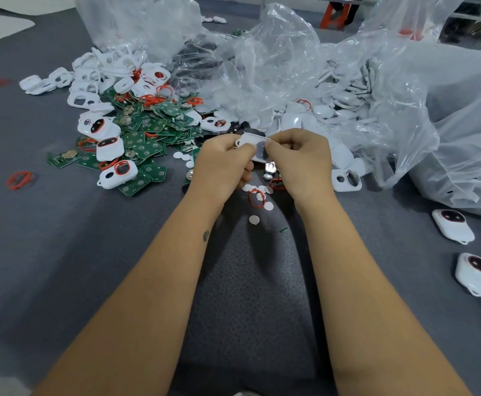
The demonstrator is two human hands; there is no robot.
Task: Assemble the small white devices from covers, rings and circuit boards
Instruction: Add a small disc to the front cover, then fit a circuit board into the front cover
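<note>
My left hand and my right hand meet above the grey table, both pinching one small white cover with a dark grey part against it. Green circuit boards lie heaped to the left, mixed with white covers and red rings. Another red ring and white round discs lie just below my hands. Assembled white devices rest at the right.
Crumpled clear plastic bags holding more white covers fill the back and right of the table. Shiny coin cells sit under my right hand. An orange stool stands beyond the table's far edge.
</note>
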